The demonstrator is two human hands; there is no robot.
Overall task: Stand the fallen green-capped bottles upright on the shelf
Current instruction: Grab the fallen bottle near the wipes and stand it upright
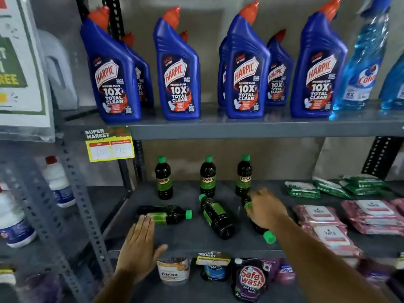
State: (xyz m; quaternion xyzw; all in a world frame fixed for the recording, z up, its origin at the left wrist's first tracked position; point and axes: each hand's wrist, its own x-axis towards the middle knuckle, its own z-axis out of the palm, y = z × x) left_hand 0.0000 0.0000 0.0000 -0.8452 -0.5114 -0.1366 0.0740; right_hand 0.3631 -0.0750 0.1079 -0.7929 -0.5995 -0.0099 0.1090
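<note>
Three dark green-capped bottles stand upright at the back of the middle shelf (188,239): left (164,178), middle (207,177), right (243,174). In front of them several more lie on their sides. One (172,215) lies crosswise with its cap to the right. Another (216,217) lies diagonally with its cap pointing back-left. A bottle (262,230) with its cap toward me is partly hidden under my right hand (265,208), and a further cap (248,205) shows by my fingers. That hand hovers palm down, fingers spread and blurred. My left hand (140,243) is flat and open, fingertips at the crosswise bottle.
Blue toilet-cleaner bottles (179,68) line the shelf above. Green (303,190) and pink wipe packs (323,217) fill the middle shelf's right side. Detergent pouches (251,278) and a tub (173,272) sit on the shelf below. A perforated upright post (87,215) and white bottles (56,182) are to the left.
</note>
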